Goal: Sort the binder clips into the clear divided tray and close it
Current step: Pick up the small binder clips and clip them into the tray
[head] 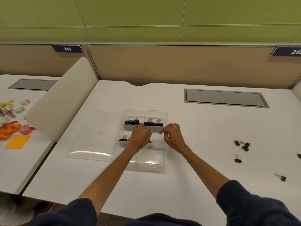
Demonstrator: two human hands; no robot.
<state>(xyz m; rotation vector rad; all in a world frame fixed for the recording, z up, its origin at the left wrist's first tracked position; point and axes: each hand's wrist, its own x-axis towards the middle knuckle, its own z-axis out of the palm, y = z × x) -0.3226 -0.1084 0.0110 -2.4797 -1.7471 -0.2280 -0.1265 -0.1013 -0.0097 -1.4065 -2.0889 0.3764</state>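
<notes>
The clear divided tray [164, 154] sits mid-table with its clear lid [91, 137] folded open flat to the left. Large black binder clips lie in the back-left compartment [132, 122] and the back-right compartment [153, 123]. Smaller clips [123, 139] lie in the middle-left compartment. My left hand [140, 136] hovers palm-down over the tray's middle, fingers bent toward the large clips, fingertips hidden. A clip handle [150, 141] peeks out under it. My right hand [173, 136] is over the middle-right compartment, fingers loosely curled, nothing visible in them.
Several loose black clips lie on the table to the right, a pair [242, 145], one [237, 159] and one [281, 176]. A grey cable hatch [224, 97] is at the back right. A cream divider panel [63, 98] stands left. Tape rolls [24, 103] lie on the neighbouring desk.
</notes>
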